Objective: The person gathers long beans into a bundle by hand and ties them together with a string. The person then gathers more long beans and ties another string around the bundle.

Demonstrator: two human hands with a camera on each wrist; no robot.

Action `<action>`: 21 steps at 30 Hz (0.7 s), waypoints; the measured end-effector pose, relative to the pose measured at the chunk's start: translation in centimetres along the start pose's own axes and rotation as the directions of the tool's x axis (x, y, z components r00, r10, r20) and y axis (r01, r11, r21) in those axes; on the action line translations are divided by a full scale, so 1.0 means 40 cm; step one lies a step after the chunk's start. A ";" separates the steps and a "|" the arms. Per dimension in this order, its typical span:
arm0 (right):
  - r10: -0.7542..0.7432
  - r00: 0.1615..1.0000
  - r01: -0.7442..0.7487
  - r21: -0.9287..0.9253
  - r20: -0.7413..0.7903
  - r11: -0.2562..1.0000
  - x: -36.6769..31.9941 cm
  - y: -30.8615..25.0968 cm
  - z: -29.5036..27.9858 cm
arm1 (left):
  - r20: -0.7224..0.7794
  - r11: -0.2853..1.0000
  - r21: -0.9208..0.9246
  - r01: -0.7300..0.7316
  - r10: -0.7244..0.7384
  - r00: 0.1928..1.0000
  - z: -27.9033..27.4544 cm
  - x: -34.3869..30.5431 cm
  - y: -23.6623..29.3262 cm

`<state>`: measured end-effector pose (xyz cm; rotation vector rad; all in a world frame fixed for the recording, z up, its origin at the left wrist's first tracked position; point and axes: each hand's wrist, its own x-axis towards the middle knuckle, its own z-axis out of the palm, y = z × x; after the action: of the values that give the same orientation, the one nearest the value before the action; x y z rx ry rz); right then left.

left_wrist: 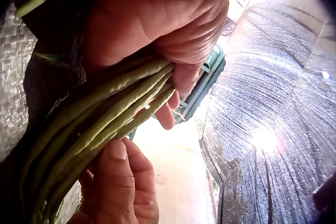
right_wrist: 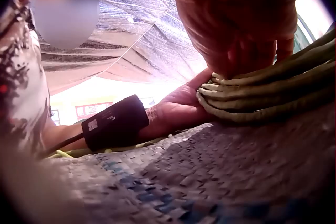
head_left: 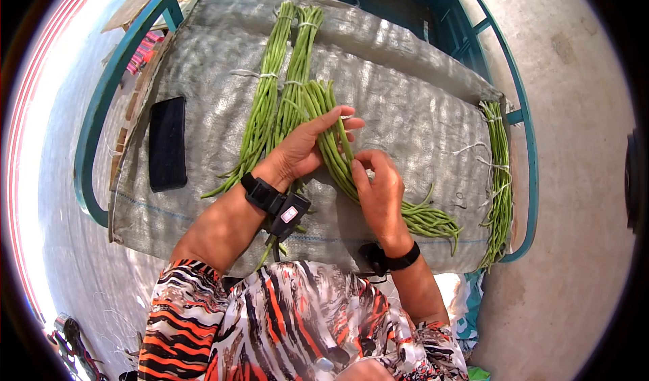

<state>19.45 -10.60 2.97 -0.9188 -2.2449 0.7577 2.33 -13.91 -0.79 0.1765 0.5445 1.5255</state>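
Note:
A loose bundle of long green beans lies slantwise on the grey woven sack that covers the table. My left hand grips the bundle near its upper part, fingers wrapped over the beans. Just below it my right hand pinches the same bundle with curled fingers. In the right wrist view the right hand sits on top of the stacked beans, with the left hand behind them. In the left wrist view the right hand's thumb lies under the beans.
Two tied bean bundles lie side by side left of my hands. Another tied bundle runs along the right edge. A black phone lies on the sack at the left. A teal metal frame rims the table.

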 end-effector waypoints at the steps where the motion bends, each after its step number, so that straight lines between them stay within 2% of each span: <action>1: 0.012 1.000 -0.012 -0.001 0.005 1.000 0.001 -0.001 0.000 | 0.009 1.000 -0.002 -0.003 0.003 1.000 0.000 0.000 0.000; 4: 0.046 0.999 -0.046 0.020 -0.013 0.999 0.000 -0.001 0.007 | 0.032 1.000 -0.013 -0.009 0.010 0.999 -0.005 0.002 -0.001; 10: 0.140 0.984 -0.144 0.033 0.107 0.989 0.009 -0.006 -0.007 | 0.034 0.999 0.031 -0.013 0.012 0.999 -0.007 0.008 -0.005; 12: 0.092 0.995 -0.097 0.131 0.045 0.987 0.032 -0.005 -0.002 | 0.039 0.999 0.035 0.040 -0.042 0.998 0.015 -0.007 0.003; 13: 0.072 0.997 -0.073 0.179 0.011 0.981 0.048 -0.003 0.000 | 0.076 0.999 0.031 0.014 -0.016 0.997 0.005 -0.002 -0.002; 14: 0.012 1.000 -0.011 0.094 -0.010 0.996 0.066 0.000 -0.003 | 0.114 1.000 0.027 -0.011 0.008 0.994 -0.014 0.010 -0.009; 17: 0.047 0.996 -0.069 0.342 0.071 0.937 0.139 -0.032 -0.005 | 0.154 0.999 0.040 -0.016 0.010 0.988 -0.024 0.018 -0.012; 19: 0.153 0.913 -0.322 0.437 0.379 0.840 0.194 -0.053 -0.008 | 0.155 0.996 0.091 -0.008 -0.007 0.988 -0.019 0.013 -0.016; 20: 0.175 0.835 -0.444 0.451 0.522 0.774 0.225 -0.060 -0.009 | 0.156 0.991 0.136 -0.012 -0.009 0.988 -0.016 0.010 -0.015; 21: 0.178 0.725 -0.525 0.367 0.665 0.768 0.258 -0.063 -0.010 | 0.158 0.984 0.179 -0.018 -0.011 0.987 -0.011 0.005 -0.015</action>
<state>12.63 -4.26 8.06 -0.9288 -2.1279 2.0043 2.65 -13.84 -1.49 0.4352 0.5550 1.4508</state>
